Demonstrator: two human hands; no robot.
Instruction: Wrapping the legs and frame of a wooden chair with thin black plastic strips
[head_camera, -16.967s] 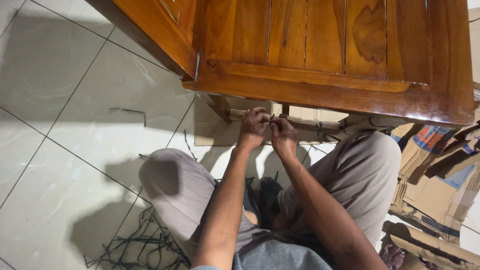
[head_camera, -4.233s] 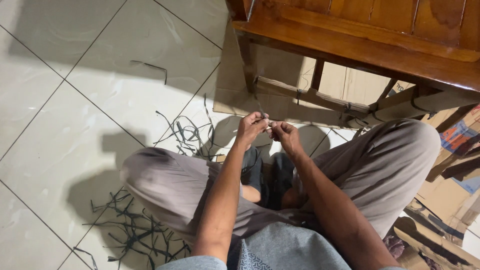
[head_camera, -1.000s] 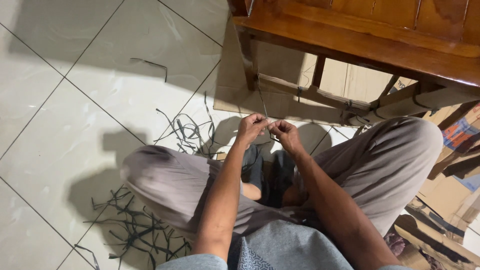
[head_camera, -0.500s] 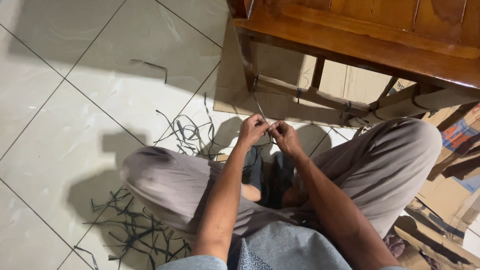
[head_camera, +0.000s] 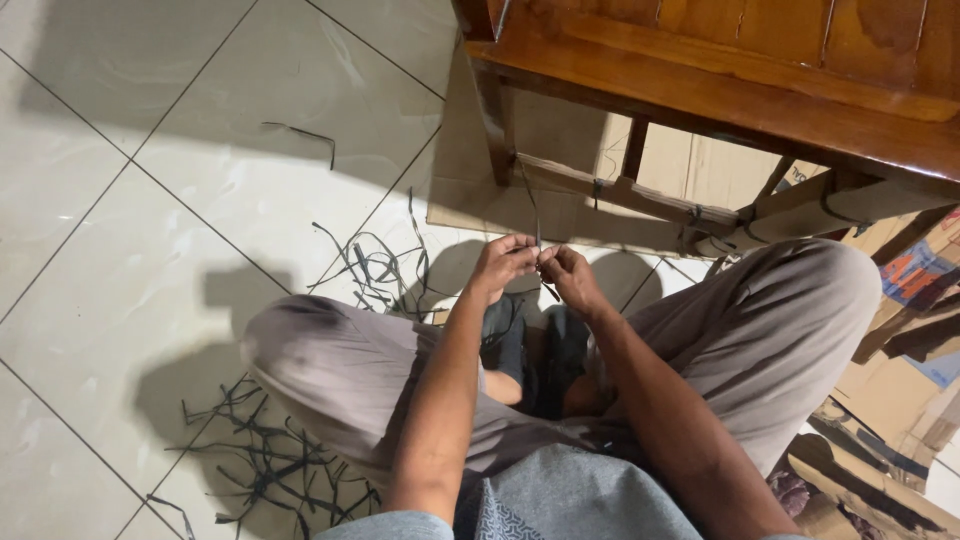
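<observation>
I sit cross-legged on the tiled floor (head_camera: 150, 250) with both hands raised just in front of my knees, working a thin dark strip (head_camera: 533, 215) that runs up from my fingers toward the lower rail (head_camera: 620, 190) of the wooden furniture frame (head_camera: 720, 90) in front of me. My left hand (head_camera: 503, 262) pinches the strip between thumb and forefinger, the other fingers curled in; my right hand (head_camera: 570, 275) meets it fingertip to fingertip and pinches the same strip just beside it, so the two hands are touching or very nearly so. I judge that I am midway through tying or twisting the strip, with the knot or bind not yet drawn tight; the next move calls for a steady pull with one hand while the other holds the crossing point firm, so the strip does not slip or snap. The strip looks narrow, flat and flexible, dark grey to black, stiff enough to stand up in a slight curve above my hands. More cut lengths of the same kind lie in loose tangles (head_camera: 370, 265) on the floor beside my left knee, and another scatter (head_camera: 260, 460) lies nearer my hip. Flattened cardboard (head_camera: 900, 400) lies under and beside the frame on my right.
</observation>
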